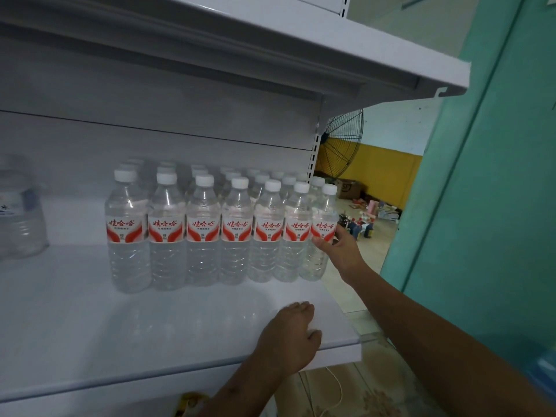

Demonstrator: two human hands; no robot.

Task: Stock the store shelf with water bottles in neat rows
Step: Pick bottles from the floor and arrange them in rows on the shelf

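Observation:
Several clear water bottles (201, 233) with white caps and red-and-white labels stand in neat rows on the white shelf (120, 332), filling its right half. My right hand (338, 246) grips the rightmost front bottle (322, 227) at its label, with the thumb across the front and the fingers behind. My left hand (290, 335) rests on the shelf's front edge at the right, fingers curled over the board and holding nothing.
A large clear water jug (18, 212) stands at the shelf's far left. Another white shelf (270, 46) hangs overhead. To the right are a green wall (496, 206), a black floor fan (341, 144), cardboard boxes and small items on the floor.

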